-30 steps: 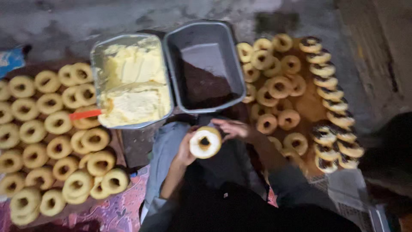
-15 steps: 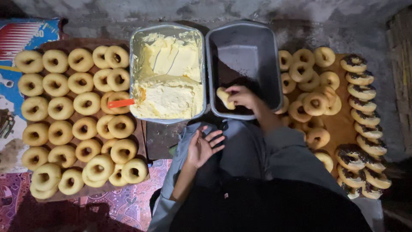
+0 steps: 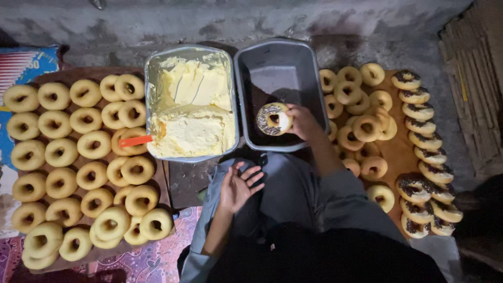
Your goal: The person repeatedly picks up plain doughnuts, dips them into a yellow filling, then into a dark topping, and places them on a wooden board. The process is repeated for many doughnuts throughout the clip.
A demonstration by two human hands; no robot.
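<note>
Two tubs sit side by side ahead of the knees. The left tub [image 3: 152, 105] holds pale yellow cream with an orange-handled spreader [image 3: 135, 140] poking out; the dark grey tub [image 3: 314, 89] holds dark sprinkles. The right hand [image 3: 303, 121] grips a doughnut [image 3: 272, 119] over the sprinkles — its top already speckled. The left hand [image 3: 237, 187] rests open, palm up, above the lap. Plain doughnuts [image 3: 78, 157] crowd the left board; sprinkled ones [image 3: 424, 152] line the right board's edge. A blue-and-red striped package [image 3: 26, 65] lies far left.
</note>
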